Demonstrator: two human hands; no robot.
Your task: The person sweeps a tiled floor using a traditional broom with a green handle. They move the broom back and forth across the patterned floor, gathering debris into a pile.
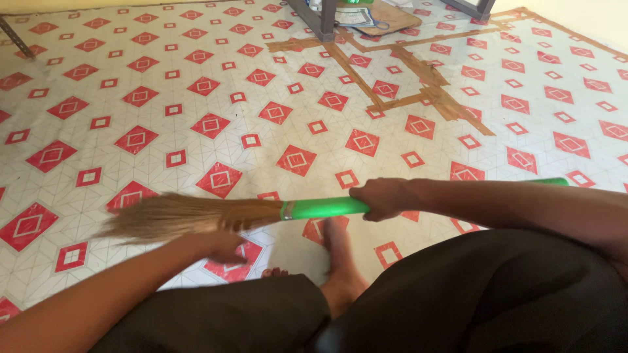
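A broom with a green plastic handle (324,208) and brown straw bristles (183,217) lies level above the floor, bristles pointing left. My right hand (386,197) is closed around the green handle, whose far end shows past my forearm at the right. My left hand (219,246) rests under the bristles, blurred, with fingers touching or brushing the straw. My bare foot (339,261) sits on the floor just below the handle, between my knees in dark cloth.
The floor (163,98) has a white covering with red diamond and square patterns. Brown tape strips (418,85) run across it at the upper right. Grey furniture legs (320,19) and a flat board with papers (379,16) stand at the far edge.
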